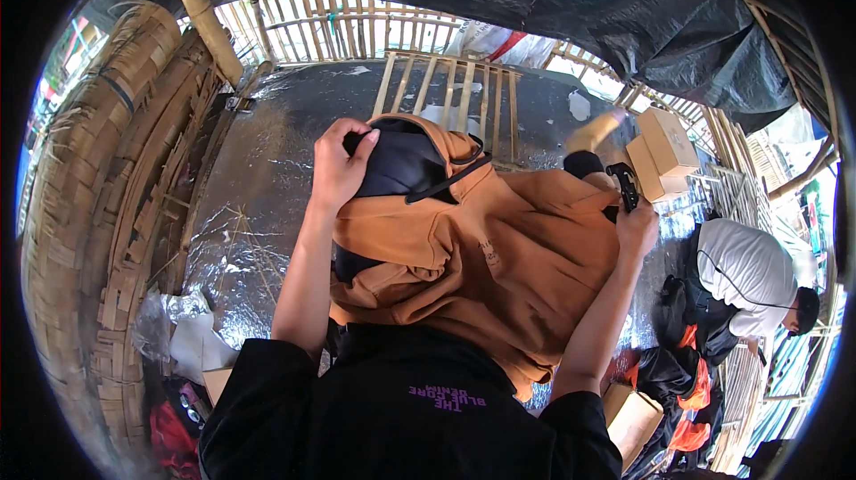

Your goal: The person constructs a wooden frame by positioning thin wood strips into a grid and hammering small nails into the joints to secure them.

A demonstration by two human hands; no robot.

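An orange-brown hoodie (pixel 535 239) with a black-lined hood (pixel 397 164) and a dark drawstring (pixel 450 180) is spread in front of me. At the hood's left edge, my left hand (pixel 343 159) pinches the rim between thumb and fingers. My right hand (pixel 635 223) is closed around a small black tool (pixel 623 184) beside the hoodie's far right end; its exact kind is unclear. Just beyond it is a blurred tan shape (pixel 593 132) with a black band, which I cannot identify.
Cardboard boxes (pixel 662 155) stand at the far right, another box (pixel 631 418) at the lower right. A person in a grey shirt (pixel 744 270) bends beside black and orange garments (pixel 687 382). Rolled woven bamboo (pixel 67 239) lines the left; a slatted bamboo frame (pixel 455 97) lies ahead.
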